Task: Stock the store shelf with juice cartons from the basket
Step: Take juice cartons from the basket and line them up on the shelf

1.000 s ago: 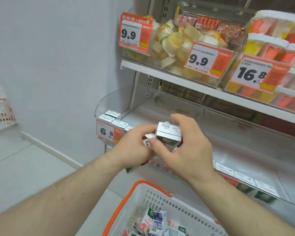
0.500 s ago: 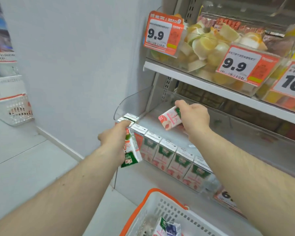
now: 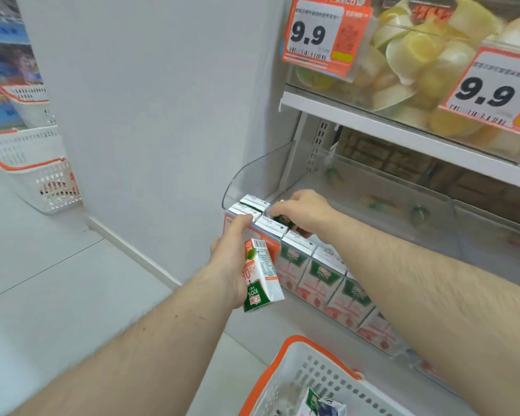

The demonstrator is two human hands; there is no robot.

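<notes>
— White floor tiles and a pale wall are seen across the left half of the frame; what is shown on the right?

— A store shelf (image 3: 357, 202) with a clear plastic front is shown right of centre. A row of juice cartons (image 3: 318, 271) is lined up along its front edge, running toward the lower right. Above it, tubs of cut fruit (image 3: 418, 55) are stacked behind two orange price tags (image 3: 321, 34) marked 9.9.

— How are the hands placed?

— A juice carton (image 3: 260, 276) is held upside down by the left hand (image 3: 228, 265), just in front of the row's left end; the fingers are curled round it, while the forefinger is stretched up toward the carton tops. A second carton (image 3: 282, 219) is gripped from above by the right hand (image 3: 303, 210), at the back of the row near its left end. Whether it already rests on the shelf cannot be told.

— And the basket?

— A white basket (image 3: 285, 373) with an orange rim is seen at the bottom centre, with more cartons (image 3: 321, 405) lying inside. Stacked baskets (image 3: 33, 163) are seen at the left edge.
</notes>
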